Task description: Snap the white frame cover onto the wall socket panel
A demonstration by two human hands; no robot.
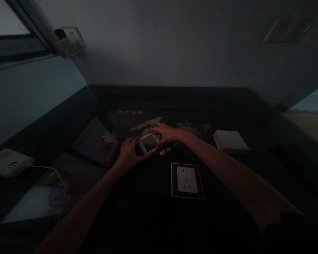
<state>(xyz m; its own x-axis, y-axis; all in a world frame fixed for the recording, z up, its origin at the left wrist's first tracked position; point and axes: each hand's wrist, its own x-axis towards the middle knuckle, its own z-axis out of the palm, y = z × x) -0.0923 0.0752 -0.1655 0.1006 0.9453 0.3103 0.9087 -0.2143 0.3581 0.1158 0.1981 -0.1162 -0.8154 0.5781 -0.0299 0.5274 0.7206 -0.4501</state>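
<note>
Both arms were stretched forward, bare forearms converging toward the middle. Left hand [128,152] sat palm-down, fingers curled, thumb and fingertips in a pinch grip. Right hand [166,133] lay just beyond and right of the left hand, wrist bent inward, fingers curved down, tips closed in a grip. A ring showed on one right finger.

A white square frame [149,143], open in the middle like a switch-plate surround, sits tilted just above the dark tabletop, held at its near-left corner and its far-right edge. Just beside it to the right lie a few small yellowish pieces [163,152], possibly screws or clips, though the dim light blurs them.
</note>
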